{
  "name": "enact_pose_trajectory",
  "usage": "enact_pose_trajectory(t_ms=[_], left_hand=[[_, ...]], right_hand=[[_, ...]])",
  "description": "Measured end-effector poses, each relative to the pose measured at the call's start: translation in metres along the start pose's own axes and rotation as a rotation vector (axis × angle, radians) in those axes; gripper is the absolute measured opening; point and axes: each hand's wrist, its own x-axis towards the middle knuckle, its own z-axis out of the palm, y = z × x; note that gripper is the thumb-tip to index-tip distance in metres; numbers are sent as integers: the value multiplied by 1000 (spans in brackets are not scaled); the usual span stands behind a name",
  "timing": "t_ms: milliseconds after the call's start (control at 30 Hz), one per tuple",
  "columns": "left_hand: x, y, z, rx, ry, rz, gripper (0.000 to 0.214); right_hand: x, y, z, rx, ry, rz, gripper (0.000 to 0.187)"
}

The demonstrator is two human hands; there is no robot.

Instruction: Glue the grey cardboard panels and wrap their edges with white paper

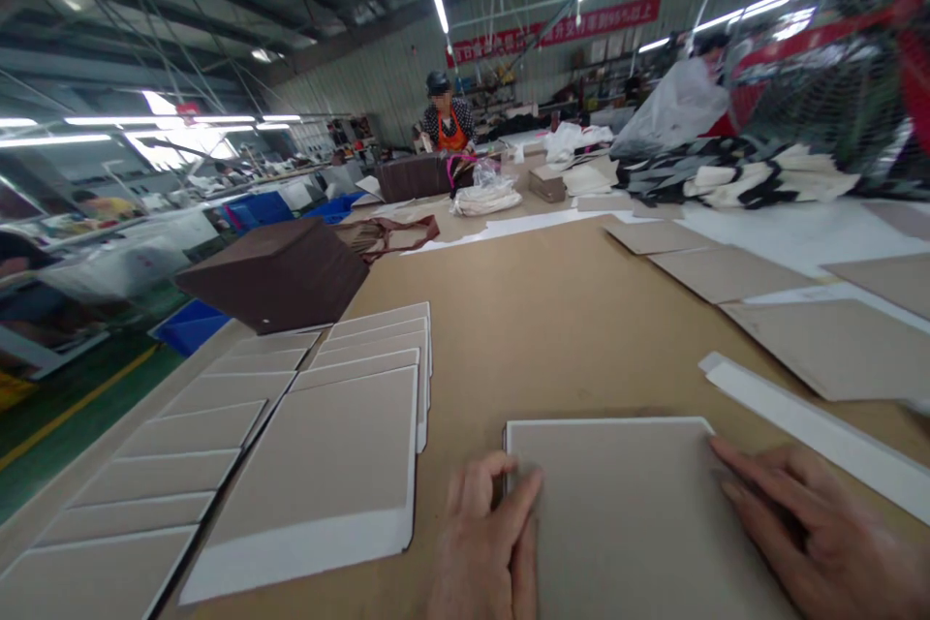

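Note:
A flat beige panel [625, 513] with a thin white border lies in front of me on the brown tabletop, its lower part cut off by the frame. My left hand [490, 533] has its thumb on the panel's face and its curled fingers at the left edge, so that edge is pinched. At the right edge, my right hand [814, 523] holds the panel between thumb and fingers, close to the far right corner. Both hands are slightly blurred. To the left are overlapping beige panels [341, 455] with white borders, the front one showing a wide white strip.
Another row of overlapping panels [152, 475] runs along the left table edge. Behind it sits a dark brown box-shaped block [283, 271]. On the right are a long white strip [821, 436] and plain beige sheets [843, 339]. A person in an orange apron [449, 126] stands at the far end.

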Motion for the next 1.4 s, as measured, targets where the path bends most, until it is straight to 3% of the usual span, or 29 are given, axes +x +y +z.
enact_pose_trajectory(t_ms=[67, 133, 267, 367, 433, 567, 700, 800, 867, 1100, 1400], left_hand=[[6, 0, -6, 87, -30, 117, 46], [14, 4, -13, 177, -103, 197, 48], [24, 24, -12, 320, -243, 244, 33], [19, 33, 4, 487, -213, 264, 68], [12, 29, 11, 546, -178, 302, 78], [0, 11, 5, 476, -161, 356, 68], [-4, 1, 0, 438, -129, 351, 69], [-5, 0, 3, 415, -121, 328, 67], [-5, 0, 5, 396, -129, 323, 68], [-4, 1, 6, 323, -153, 285, 70], [-4, 12, 2, 133, -182, 161, 69]], right_hand=[[4, -15, -9, -100, -42, -116, 36], [12, -33, -19, -169, -134, -254, 43], [25, -71, -34, -195, -365, -485, 50], [25, -83, -38, -154, -432, -535, 44], [23, -78, -40, -144, -411, -515, 39], [22, -45, -47, -132, -300, -374, 34], [38, -16, -51, -6, -232, -121, 37], [56, -9, -44, 122, -226, 101, 43], [64, -9, -38, 181, -212, 176, 45], [74, -15, -33, 269, -280, 227, 42], [72, -18, -40, 229, -85, 137, 40]])
